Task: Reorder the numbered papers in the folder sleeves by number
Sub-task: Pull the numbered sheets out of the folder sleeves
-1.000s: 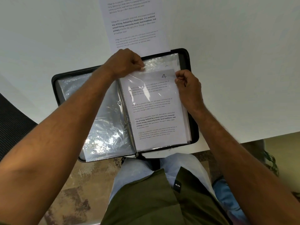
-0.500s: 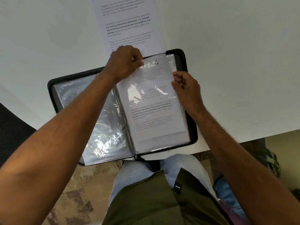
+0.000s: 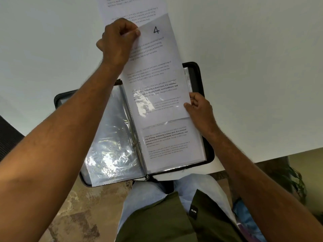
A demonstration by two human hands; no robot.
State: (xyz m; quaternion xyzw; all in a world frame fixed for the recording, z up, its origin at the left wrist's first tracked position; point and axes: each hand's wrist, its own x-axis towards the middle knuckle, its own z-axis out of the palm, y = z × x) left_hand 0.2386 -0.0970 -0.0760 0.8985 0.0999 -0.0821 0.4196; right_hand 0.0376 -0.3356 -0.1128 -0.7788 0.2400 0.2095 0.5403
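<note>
A black zip folder [image 3: 206,151] lies open at the white table's near edge, with clear sleeves on both sides. The paper marked 4 [image 3: 155,67] stands more than halfway out of the top of the right-hand sleeve [image 3: 174,145]. My left hand [image 3: 118,41] pinches that paper's top left corner. My right hand [image 3: 199,109] grips the right edge of the sleeve and paper. Under it in the sleeve stack another printed page shows. A further printed sheet [image 3: 129,9] lies on the table beyond the folder, partly covered by paper 4.
The left side of the folder holds shiny clear sleeves [image 3: 111,137] with no paper showing. The white table [image 3: 253,67] stretches to the right and left. My lap and a patterned floor [image 3: 70,215] are below the table edge.
My left hand has drawn paper 4 upward, away from me, out of the right sleeve. My right hand slid down the sleeve's right edge. The camera tilted, so the folder sits lower in view.
</note>
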